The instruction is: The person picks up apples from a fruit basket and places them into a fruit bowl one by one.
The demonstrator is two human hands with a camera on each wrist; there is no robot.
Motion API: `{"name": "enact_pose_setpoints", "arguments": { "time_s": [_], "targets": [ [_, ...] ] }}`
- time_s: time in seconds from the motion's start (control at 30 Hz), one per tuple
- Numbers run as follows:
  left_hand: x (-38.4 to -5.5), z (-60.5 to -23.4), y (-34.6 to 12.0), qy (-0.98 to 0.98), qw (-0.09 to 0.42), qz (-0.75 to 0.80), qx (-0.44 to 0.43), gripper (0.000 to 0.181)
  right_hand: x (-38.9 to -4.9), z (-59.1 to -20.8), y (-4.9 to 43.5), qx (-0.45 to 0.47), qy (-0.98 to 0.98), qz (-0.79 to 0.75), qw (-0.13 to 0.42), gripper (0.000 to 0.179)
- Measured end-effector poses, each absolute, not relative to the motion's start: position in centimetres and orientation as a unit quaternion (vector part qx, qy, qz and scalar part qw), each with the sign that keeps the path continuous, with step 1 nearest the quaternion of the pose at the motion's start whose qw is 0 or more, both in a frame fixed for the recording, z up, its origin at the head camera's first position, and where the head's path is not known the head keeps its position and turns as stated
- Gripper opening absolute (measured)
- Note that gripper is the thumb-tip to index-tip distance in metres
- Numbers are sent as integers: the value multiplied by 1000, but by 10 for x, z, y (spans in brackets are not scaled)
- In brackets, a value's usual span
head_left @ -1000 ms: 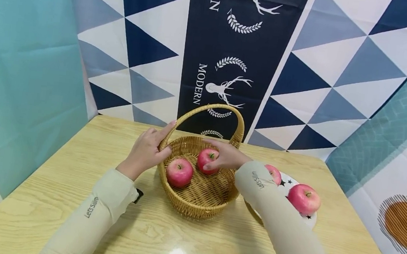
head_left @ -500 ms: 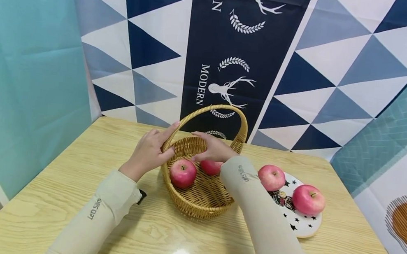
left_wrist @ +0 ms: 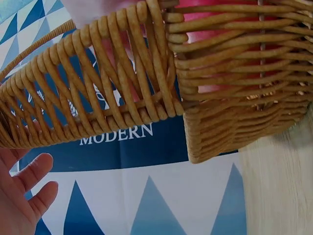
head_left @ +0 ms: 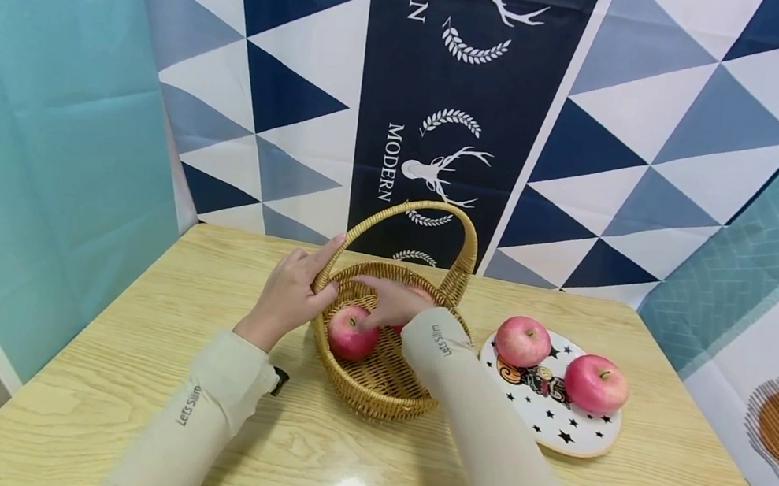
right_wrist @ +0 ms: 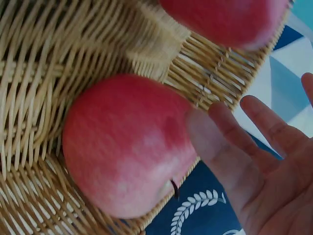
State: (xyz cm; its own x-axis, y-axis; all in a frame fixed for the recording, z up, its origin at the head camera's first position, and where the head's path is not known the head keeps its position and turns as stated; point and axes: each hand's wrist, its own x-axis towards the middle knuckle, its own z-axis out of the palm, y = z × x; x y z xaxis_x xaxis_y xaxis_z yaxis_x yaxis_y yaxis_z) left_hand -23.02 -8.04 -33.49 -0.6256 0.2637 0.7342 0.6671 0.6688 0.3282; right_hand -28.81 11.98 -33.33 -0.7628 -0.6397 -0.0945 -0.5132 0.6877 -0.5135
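Observation:
A woven wicker basket (head_left: 380, 404) with a tall arched handle (head_left: 392, 213) stands on the wooden table. At the handle's left base, my left hand (head_left: 287, 293) grips it, index finger along its outer side. Inside the basket lie two red apples. The left apple (head_left: 347, 339) shows well, while the rear one (right_wrist: 122, 147) is mostly hidden from the head view by my right hand (head_left: 390, 304). That hand reaches over the basket with fingers extended and holds nothing. Its thumb overlaps the left apple in the head view and the rear apple in the right wrist view.
A white star-patterned plate (head_left: 558, 429) with two more apples, a paler one (head_left: 523, 341) and a redder one (head_left: 596, 383), sits right of the basket. A patterned cloth backdrop (head_left: 285, 153) hangs behind the table, and a teal sheet (head_left: 53, 120) at the left.
My right hand has let go of the rear apple inside the basket and shifted left toward the other apple. My left hand keeps its grip on the handle.

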Motion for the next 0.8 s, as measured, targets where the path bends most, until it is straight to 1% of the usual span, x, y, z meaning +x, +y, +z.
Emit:
{"name": "enact_pose_setpoints", "arguments": {
  "time_s": [0.23,0.4,0.6,0.8],
  "targets": [
    [-231,-338,-77,-845,345,-305,-273,62,-283,-344,104,-269,922,-222,166,92],
    [-230,-340,-76,-837,357,-309,-275,60,-283,-351,98,-262,920,-224,188,91],
    [-232,-340,-77,-829,380,-303,-276,59,-286,-357,97,-274,912,-235,194,88],
    [-232,-340,-75,-828,382,-299,-280,60,-287,-362,99,-278,905,-249,205,90]
  ]
}}
